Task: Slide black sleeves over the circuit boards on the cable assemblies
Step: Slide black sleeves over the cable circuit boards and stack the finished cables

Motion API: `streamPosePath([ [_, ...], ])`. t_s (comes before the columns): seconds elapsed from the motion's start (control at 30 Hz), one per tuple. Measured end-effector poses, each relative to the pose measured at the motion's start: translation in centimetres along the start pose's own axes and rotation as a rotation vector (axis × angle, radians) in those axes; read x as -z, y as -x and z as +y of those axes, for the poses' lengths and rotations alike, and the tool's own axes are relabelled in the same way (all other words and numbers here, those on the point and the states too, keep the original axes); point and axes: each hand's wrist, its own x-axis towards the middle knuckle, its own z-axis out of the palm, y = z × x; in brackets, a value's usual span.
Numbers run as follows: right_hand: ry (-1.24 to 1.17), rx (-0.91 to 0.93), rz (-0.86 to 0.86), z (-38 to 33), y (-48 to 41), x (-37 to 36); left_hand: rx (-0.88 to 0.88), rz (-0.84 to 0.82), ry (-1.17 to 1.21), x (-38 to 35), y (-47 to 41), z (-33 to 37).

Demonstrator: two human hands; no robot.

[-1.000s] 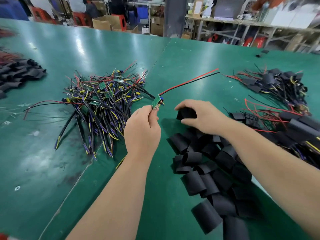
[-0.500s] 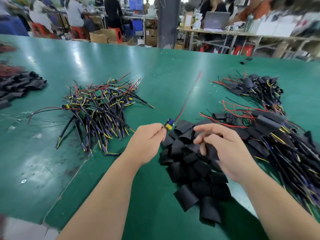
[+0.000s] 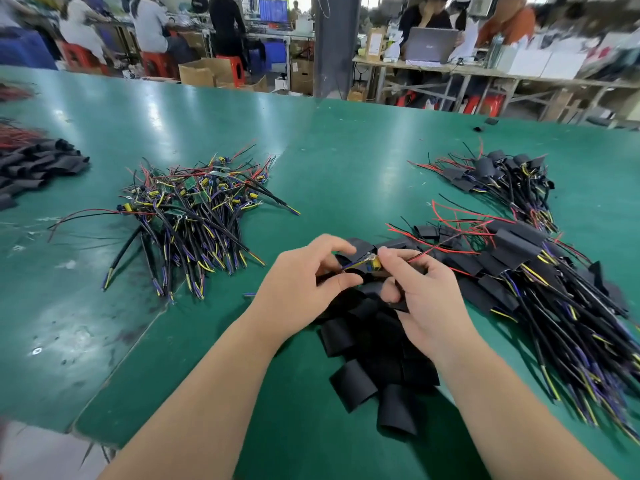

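Pinching board [image 3: 371, 265] w/ both hands, just above sleeve pile [image 3: 356, 379]: L hand [image 3: 301, 289] at near end, R hand [image 3: 429, 306] by red wire [image 3: 419, 256]. I fear wire snags sleeve mouth, board slips into pile.

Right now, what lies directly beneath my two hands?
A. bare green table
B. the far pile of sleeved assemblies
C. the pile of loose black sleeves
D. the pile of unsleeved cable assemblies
C: the left hand and right hand pinch a cable assembly above the pile of loose black sleeves, while the unsleeved cable assemblies lie apart to the left.
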Motion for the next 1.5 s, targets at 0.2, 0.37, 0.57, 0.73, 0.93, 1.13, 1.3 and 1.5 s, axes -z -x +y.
streamPosePath([
  [0.2, -0.114, -0.097, -0.030, 0.3, 0.1, -0.6, -0.146, 0.158, -0.220, -0.3, 0.2, 0.6],
  [0.37, -0.056, -0.027, -0.036, 0.4, 0.3, -0.9, 0.033, 0.124, 0.099, -0.6, -0.1, 0.6],
  [0.57, 0.145, 0.125, -0.136, 0.2, 0.7, -0.6, 0.440, -0.215, 0.453, 0.3, -0.7, 0.1],
  [0.73, 0.425, 0.290, -0.108, 0.2, 0.8, -0.9, 0.312, -0.207, 0.276, -0.1, -0.5, -0.1],
  [0.93, 0.936, 0.394, -0.146, -0.1, 0.2, 0.6, 0.298, -0.001, 0.242, 0.4, -0.9, -0.5],
  [1.13, 0.898, 0.337, -0.189, 1.1, 0.2, 0.9, 0.315, -0.003, 0.305, 0.6, -0.8, -0.5],
  [1.3, 0.781, 0.350, -0.040, -0.3, -0.4, 1.9, 0.307, -0.043, 0.324, 1.1, -0.7, -0.4],
  [1.5, -0.264, 0.177, 0.058, -3.3, -1.5, 3.8, 0.287, -0.174, 0.367, 1.6, -0.4, -0.2],
])
